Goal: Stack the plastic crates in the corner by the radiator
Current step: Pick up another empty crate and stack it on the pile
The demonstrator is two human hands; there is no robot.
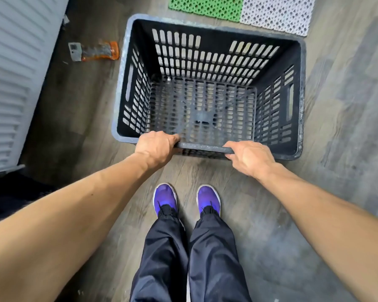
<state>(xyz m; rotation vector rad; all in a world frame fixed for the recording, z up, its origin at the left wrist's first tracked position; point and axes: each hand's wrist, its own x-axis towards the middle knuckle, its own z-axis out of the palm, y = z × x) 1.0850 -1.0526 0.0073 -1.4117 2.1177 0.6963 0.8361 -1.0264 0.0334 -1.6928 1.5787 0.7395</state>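
At our far left stands the white radiator (13,73), and on the floor (347,127) near its foot lies a small orange packet (98,51). Just right of the packet is the dark slotted crate (120,90), open side up and empty, close to the radiator but not touching it. Our left hand (156,147) curls over the crate's near rim with the fingers hooked inside. Our right hand (249,158) grips the same rim further along. Whether the base rests on the floor or hangs just clear of it, we cannot tell. Beyond the crate lie a green mat (205,7) and a white mat (277,14).

We judge that we are bringing this crate into the corner. No second crate shows, so it may be the bottom of the stack. The next move calls for shifting it left toward the radiator, clear of the packet, and setting it square and level so another crate can sit on its rim.
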